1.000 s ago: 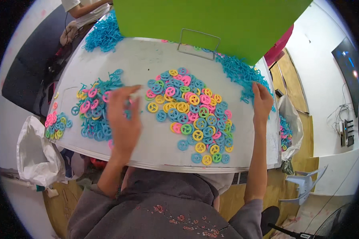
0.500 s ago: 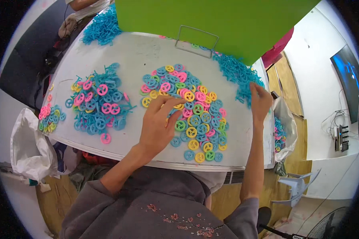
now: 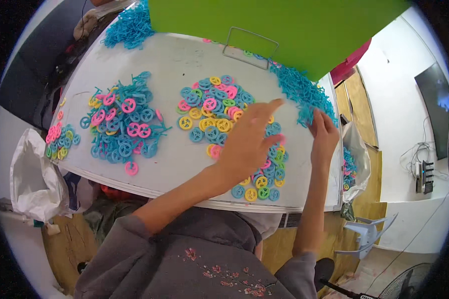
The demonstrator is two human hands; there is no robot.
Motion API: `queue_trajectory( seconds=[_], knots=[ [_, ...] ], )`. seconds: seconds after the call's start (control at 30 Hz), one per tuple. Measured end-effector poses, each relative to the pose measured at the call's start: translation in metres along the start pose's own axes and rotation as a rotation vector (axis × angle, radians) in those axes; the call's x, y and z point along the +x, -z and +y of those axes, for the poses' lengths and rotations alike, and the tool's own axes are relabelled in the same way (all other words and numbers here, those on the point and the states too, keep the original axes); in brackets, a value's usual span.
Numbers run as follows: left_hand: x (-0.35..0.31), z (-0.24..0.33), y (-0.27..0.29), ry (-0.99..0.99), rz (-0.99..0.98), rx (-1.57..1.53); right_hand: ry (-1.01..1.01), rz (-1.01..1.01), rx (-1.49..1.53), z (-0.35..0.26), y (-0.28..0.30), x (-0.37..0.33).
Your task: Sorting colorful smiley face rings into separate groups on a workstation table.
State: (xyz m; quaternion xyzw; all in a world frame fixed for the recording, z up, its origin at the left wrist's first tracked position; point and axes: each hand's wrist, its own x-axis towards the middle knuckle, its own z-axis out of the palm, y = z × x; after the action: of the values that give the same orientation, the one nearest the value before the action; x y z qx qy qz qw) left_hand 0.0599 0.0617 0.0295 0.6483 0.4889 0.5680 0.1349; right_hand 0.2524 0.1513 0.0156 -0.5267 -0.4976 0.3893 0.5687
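My left hand (image 3: 247, 142) reaches over a pile of small plastic wheels (image 3: 212, 133) in blue, pink, yellow and green. Its index finger points to the upper right, with the thumb apart from it. Nothing shows between those two; the other fingers are partly hidden. At the near edge of a heap of thin blue plastic sticks (image 3: 304, 89), my right hand (image 3: 325, 135) has its fingertips pinched together. What is in that pinch, if anything, cannot be made out against the blue sticks.
Left of the wheels lies a mound of wheels mixed with blue sticks (image 3: 124, 122). More wheels (image 3: 62, 142) lie at the table's left edge, more sticks (image 3: 129, 27) at the far left. A green panel (image 3: 279, 35) stands behind. White sacks (image 3: 32, 179) flank the white table (image 3: 159, 65).
My left hand has moved right across the wheel pile toward my right hand, its thumb and index finger spreading apart. My right hand stays by the blue sticks, its fingers slightly shifted.
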Motion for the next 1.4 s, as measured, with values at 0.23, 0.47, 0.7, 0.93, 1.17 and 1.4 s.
queue_trajectory(
  seconds=[0.23, 0.47, 0.7, 0.93, 1.17, 1.4],
  knots=[
    [-0.002, -0.01, -0.016, -0.003, 0.084, -0.182, -0.078, -0.168, 0.08, -0.017, -0.034, -0.062],
    [-0.007, -0.023, 0.006, 0.182, -0.175, -0.242, -0.255, -0.247, 0.38, -0.011, -0.041, -0.06],
    [-0.008, -0.019, 0.041, 0.702, -0.209, -0.846, 0.211, 0.011, -0.512, 0.037, 0.013, 0.022],
    [-0.027, -0.035, 0.036, 0.828, -0.116, -1.056, 0.636, 0.024, -0.815, -0.007, -0.018, -0.032],
    [-0.031, -0.033, 0.042, 0.891, -0.216, -1.144, 0.526, -0.407, -0.298, -0.027, -0.056, -0.091],
    [0.005, -0.052, 0.079, 0.733, -0.215, -0.574, 0.31, -0.412, -0.118, -0.013, -0.07, -0.105]
  ],
)
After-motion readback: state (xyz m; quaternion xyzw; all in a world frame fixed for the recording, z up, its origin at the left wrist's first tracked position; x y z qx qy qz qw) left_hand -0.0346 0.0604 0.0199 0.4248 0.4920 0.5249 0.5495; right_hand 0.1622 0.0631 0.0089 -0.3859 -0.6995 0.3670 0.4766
